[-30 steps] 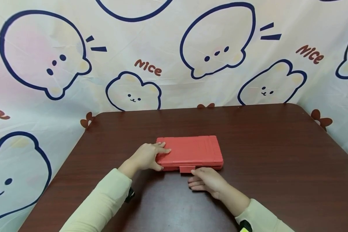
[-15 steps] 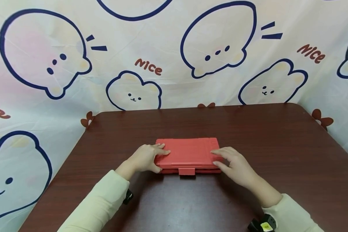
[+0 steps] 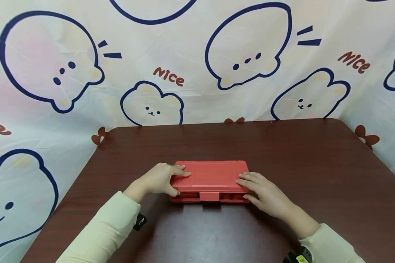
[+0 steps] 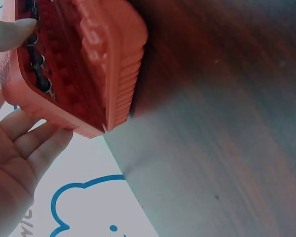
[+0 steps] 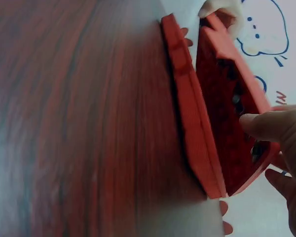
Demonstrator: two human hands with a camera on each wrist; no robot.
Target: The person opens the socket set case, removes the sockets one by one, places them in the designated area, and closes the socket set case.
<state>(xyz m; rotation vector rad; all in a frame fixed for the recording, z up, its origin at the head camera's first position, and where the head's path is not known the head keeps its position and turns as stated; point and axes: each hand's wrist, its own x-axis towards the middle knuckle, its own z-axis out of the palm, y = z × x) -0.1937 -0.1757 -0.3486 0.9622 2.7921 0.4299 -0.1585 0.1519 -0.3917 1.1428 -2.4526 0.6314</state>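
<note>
A red plastic case lies on the table with its lid raised a little at the front. Its latch tab hangs down from the lid's middle. At the lid's left end, my left hand pinches the rim, fingers on top and thumb inside. My right hand grips the right end likewise. In the left wrist view, dark pieces with silvery parts sit inside the lid; their kind is unclear. The ridged base rests on the tabletop in the right wrist view.
The brown wooden table has rounded far corners. Behind and beside it hangs a pale cloth printed with cartoon animals. Black wrist devices sit at both sleeves.
My right hand has left the latch and moved to the lid's right end. The lid has risen, opening a gap along the front. The case has shifted slightly towards me.
</note>
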